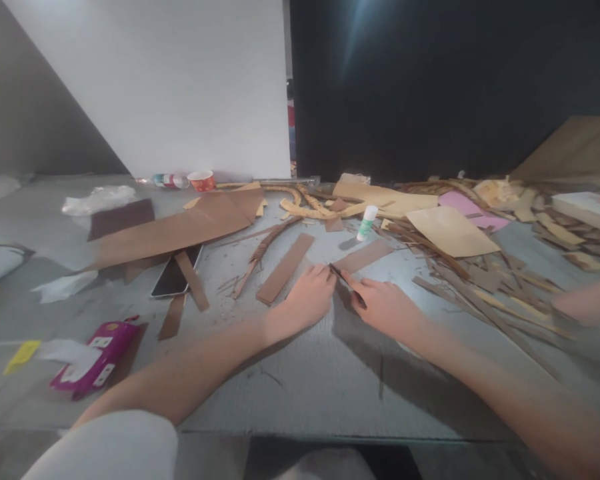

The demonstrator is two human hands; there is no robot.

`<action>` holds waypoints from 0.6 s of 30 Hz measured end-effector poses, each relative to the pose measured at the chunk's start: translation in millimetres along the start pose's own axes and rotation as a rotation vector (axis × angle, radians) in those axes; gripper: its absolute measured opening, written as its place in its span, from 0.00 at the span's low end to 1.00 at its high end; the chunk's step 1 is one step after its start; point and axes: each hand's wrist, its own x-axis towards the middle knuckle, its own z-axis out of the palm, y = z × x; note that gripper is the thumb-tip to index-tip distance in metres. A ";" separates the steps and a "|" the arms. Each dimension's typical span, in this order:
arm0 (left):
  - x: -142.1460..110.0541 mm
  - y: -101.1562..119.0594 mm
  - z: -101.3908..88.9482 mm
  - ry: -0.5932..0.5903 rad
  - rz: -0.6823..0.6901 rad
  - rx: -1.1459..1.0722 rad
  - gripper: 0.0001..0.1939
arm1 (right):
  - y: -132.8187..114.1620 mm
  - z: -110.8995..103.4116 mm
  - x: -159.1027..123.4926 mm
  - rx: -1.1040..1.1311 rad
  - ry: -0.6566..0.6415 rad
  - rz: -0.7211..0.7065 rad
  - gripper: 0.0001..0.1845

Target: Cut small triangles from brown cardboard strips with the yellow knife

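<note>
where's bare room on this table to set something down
Most room: the tabletop between left forearm, right forearm and near edge, bar a few slivers. A smaller patch lies between the purple pack and left forearm. Crowded: the far side, with paper, and the area right of the right hand, under scraps.

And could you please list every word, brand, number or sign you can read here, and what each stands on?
No text is readable.
Green-and-white tube: label print too small and blurred.
Red cup: print too blurred.
Bottle: label too blurred.
Purple packet: markings too blurred.
Yellow piece: any marks too blurred.
</note>
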 end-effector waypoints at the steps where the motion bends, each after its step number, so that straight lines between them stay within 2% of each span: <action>1: 0.3 0.6 0.3 0.000 -0.003 0.003 0.18 | 0.2 -1.1 0.6 -0.003 0.000 -0.003 0.33; 9: 3.0 2.5 5.7 -0.018 0.011 0.015 0.16 | 0.3 -8.0 3.2 -0.027 -0.064 -0.011 0.34; 18: 3.8 2.9 6.5 -0.028 -0.006 -0.036 0.18 | -2.5 -24.3 -4.2 -0.021 -0.096 -0.010 0.34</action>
